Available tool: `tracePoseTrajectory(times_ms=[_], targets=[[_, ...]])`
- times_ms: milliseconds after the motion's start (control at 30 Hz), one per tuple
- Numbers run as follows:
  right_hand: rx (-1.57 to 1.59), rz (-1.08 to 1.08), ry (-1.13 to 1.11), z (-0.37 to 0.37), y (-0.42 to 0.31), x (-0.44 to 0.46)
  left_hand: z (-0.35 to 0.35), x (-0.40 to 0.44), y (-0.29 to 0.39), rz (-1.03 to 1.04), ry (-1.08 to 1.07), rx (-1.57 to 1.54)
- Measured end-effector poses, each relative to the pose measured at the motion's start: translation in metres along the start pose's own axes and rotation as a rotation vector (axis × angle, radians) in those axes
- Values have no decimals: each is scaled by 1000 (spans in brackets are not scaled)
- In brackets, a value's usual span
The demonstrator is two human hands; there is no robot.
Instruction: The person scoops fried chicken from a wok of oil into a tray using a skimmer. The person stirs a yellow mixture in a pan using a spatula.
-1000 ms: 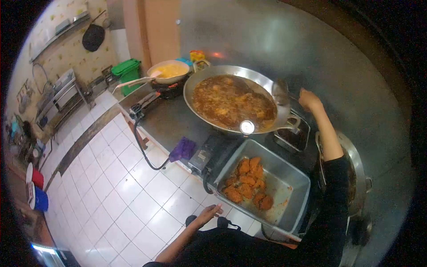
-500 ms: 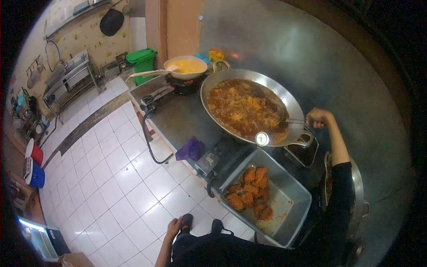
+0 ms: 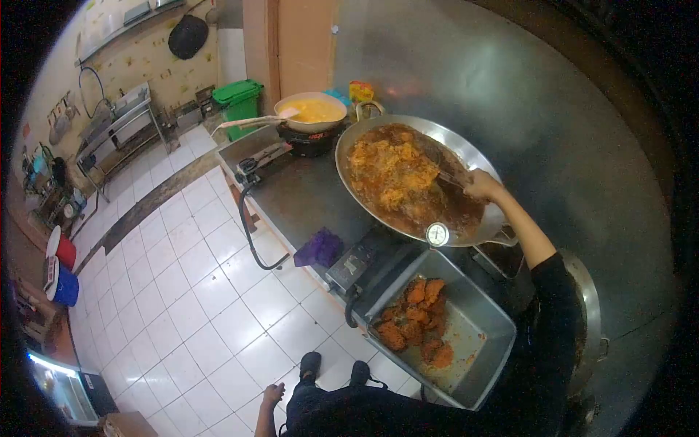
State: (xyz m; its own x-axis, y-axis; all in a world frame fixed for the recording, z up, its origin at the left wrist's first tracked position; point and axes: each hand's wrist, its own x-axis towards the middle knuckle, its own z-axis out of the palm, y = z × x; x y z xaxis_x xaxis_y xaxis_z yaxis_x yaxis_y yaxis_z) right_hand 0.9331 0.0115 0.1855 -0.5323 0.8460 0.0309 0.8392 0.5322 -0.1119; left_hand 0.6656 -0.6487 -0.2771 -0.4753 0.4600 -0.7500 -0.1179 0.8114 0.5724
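Over the large metal wok (image 3: 480, 149), my right hand (image 3: 482, 186) is closed around the handle of a metal utensil (image 3: 453, 177), whose far end is in the dark bubbling oil. Orange-yellow fried pieces (image 3: 397, 164) show at the oil's surface. A round dial thermometer (image 3: 437, 234) sits at the wok's near rim. Below the wok, a grey rectangular tray (image 3: 489, 357) holds several dark orange fried pieces (image 3: 416, 320). My left hand (image 3: 274, 394) hangs low beside my leg above the tiled floor, its fingers curled; whether it holds anything is too small to tell.
A pan of yellow liquid (image 3: 313, 111) rests on a burner at the counter's far end. A purple cloth (image 3: 319, 248) lies at the counter edge, beside a metal box (image 3: 351, 268). Another large pan (image 3: 593, 313) stands at right. A green bin (image 3: 239, 105) is behind.
My right hand has moved from the wok's right side inward over the oil. More fried pieces show at the surface. My left hand has dropped lower. The view has shifted.
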Motion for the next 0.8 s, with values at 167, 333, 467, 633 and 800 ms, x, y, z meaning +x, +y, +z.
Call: tracePoseTrajectory(times_ms=[167, 333, 467, 633, 800], targets=[[-253, 116, -143, -36, -59, -19, 3, -31, 23, -171, -123, 38], [-507, 0, -5, -63, -73, -42, 17, 13, -44, -77, -118, 277], [-687, -41, 66, -92, -71, -62, 11, 13, -49, -174, -133, 247], [-782, 34, 97, -128, -87, -81, 1, 13, -36, -249, -187, 62], [-731, 64, 183, -160, -110, -90, -19, -9, 11, -29, -227, 258]])
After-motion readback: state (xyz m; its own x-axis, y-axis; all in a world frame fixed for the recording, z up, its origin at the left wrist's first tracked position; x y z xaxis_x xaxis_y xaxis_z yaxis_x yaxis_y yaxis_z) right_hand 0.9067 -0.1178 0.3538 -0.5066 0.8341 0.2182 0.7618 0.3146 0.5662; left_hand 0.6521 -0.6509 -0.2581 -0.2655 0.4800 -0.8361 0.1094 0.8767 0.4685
